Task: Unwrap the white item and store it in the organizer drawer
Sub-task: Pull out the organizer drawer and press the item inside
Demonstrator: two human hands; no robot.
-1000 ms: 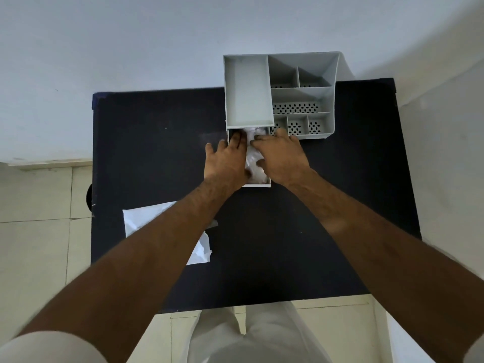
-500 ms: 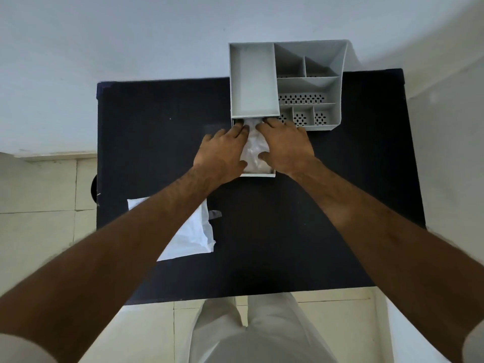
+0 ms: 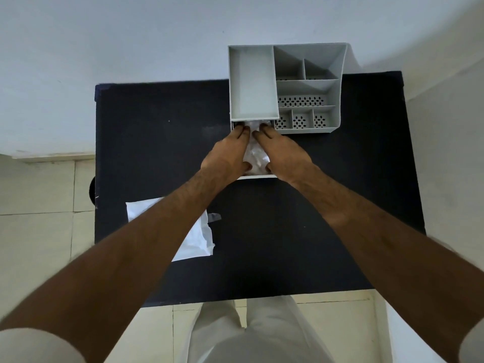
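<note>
Pressing down side by side, the left hand [image 3: 225, 158] and right hand [image 3: 284, 155] lie flat over the pulled-out drawer [image 3: 258, 176], palms down and fingers stretched toward the organizer [image 3: 337, 106]. Neither hand seems clamped on anything; they look spread and pushing, as though tamping the white item [image 3: 255, 157] low enough to clear the shelf above when the drawer slides home. That crumpled white stuff shows in the gap between the hands and again past the fingertips at the drawer's far end, so it sits inside the drawer, mostly covered. The drawer juts from under the organizer's large left compartment, its near edge showing just below the wrists. The grey organizer stands at the table's back edge, its compartments bare, which leaves room to work in front. On the black table [image 3: 146, 142], near the left forearm and well apart from the drawer, lies the white wrapper [image 3: 197, 241], set aside out of the way. I'd judge only closing the drawer remains.
</note>
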